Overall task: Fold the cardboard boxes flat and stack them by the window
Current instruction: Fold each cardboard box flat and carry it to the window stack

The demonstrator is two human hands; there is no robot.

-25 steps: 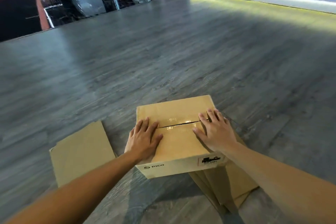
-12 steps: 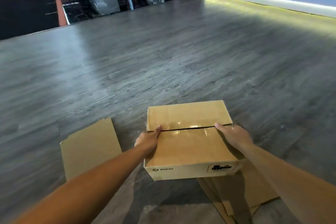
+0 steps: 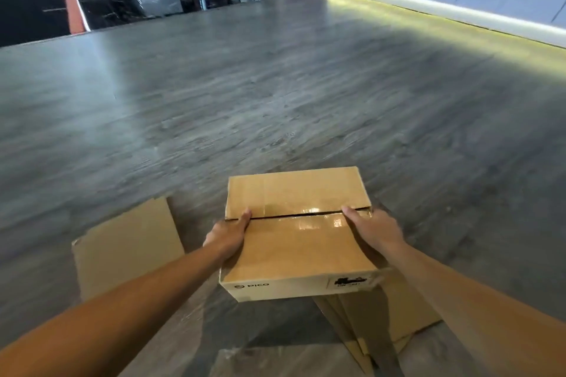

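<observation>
Cardboard lies in three places on the grey wood-look floor [image 3: 275, 86]. Furthest left is one flattened sheet [image 3: 128, 242], flat on the floor and just beside the person's left forearm. Next comes the left hand [image 3: 228, 234], gripping the left side of the one assembled box [image 3: 298, 242]: its thumb lies on top at the left end of the seam, while its fingers are hidden down the side wall. The box is a closed brown carton with two top flaps meeting at a dark slit, glossy clear tape shining along that seam, the word PICO printed on its near face and a black label at the near right corner. The right hand [image 3: 373, 228] grips the opposite side, thumb on top at the right end of the seam, fingers curled out of sight over the edge. Both hands thus clamp the box between them, well apart from each other. Under and right of the box a pile of flattened boxes [image 3: 395, 321] fans out on the floor; several layered edges show, but the exact count cannot be told.
</observation>
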